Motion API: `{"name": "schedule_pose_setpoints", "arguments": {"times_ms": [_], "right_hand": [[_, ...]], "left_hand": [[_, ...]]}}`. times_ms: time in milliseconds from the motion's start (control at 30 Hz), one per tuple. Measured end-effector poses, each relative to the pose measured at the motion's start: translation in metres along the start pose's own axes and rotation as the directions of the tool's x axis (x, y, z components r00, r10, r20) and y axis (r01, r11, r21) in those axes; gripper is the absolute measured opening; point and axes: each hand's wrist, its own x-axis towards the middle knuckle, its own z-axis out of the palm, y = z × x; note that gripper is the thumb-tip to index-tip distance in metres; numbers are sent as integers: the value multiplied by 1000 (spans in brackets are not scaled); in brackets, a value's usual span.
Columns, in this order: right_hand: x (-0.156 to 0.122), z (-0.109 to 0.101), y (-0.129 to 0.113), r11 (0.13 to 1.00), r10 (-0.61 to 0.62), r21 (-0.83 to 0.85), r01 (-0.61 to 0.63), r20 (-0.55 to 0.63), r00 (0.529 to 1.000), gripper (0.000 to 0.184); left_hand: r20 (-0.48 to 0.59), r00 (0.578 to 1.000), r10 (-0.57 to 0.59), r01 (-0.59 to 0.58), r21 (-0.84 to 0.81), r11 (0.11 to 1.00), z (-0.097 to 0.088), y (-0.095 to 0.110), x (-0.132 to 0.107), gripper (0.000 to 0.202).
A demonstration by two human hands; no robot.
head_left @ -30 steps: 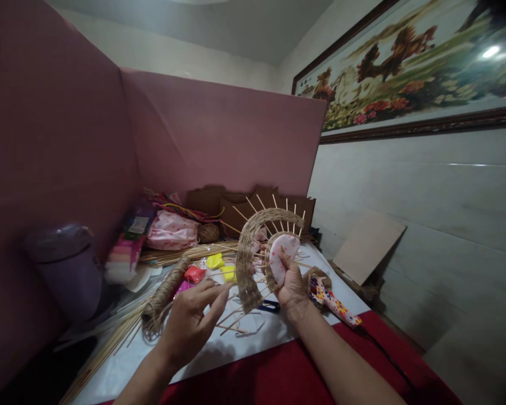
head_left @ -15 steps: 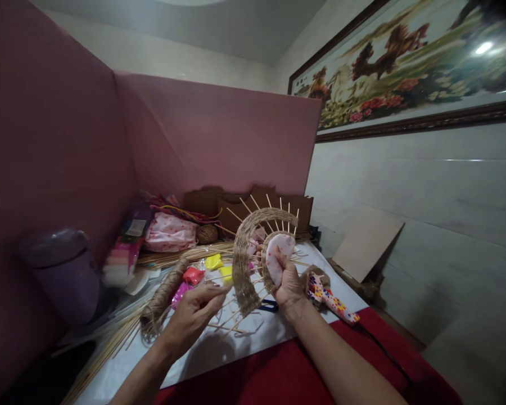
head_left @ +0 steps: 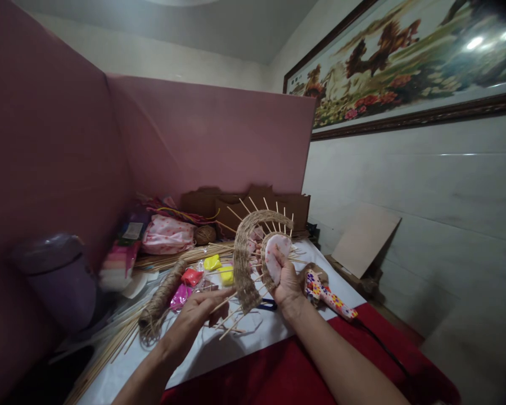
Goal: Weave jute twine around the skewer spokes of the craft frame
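Note:
My right hand (head_left: 287,281) grips a half-round, cloth-covered base (head_left: 273,264), white with red dots and edged in twine, thumb on its front. Thin wooden sticks fan out from this base through a curved woven twine band (head_left: 242,256), which stands apart from the base with gaps between. My left hand (head_left: 204,306) is at the band's lower left, index finger stretched toward its edge beside a stick (head_left: 223,302). Its other fingers are bent and partly hidden. A roll of twine (head_left: 162,295) lies left of this hand.
Yellow packets (head_left: 213,262), a red packet (head_left: 191,277) and a magenta packet (head_left: 180,297) lie behind my left hand. A flower-patterned glue gun (head_left: 331,298) with a cord lies at right. Bundled sticks (head_left: 109,351), a dotted cloth bundle (head_left: 168,233) and cardboard (head_left: 261,202) surround the work.
My left hand has shifted slightly lower, its index finger straighter among the lower sticks. The woven piece stays in my right hand, nearly unmoved. The view has turned slightly.

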Motion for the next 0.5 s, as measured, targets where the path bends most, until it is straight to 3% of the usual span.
{"name": "schedule_pose_setpoints", "arguments": {"times_ms": [167, 500], "right_hand": [[3, 1, -3, 998, -58, 2, 59, -49, 997, 14], [11, -6, -3, 996, -86, 10, 87, -42, 995, 18]], "left_hand": [[142, 969, -200, 221, -148, 964, -3, 5, -1, 38], [169, 953, -253, 283, -188, 940, 1, 12, 3, 46]]}}
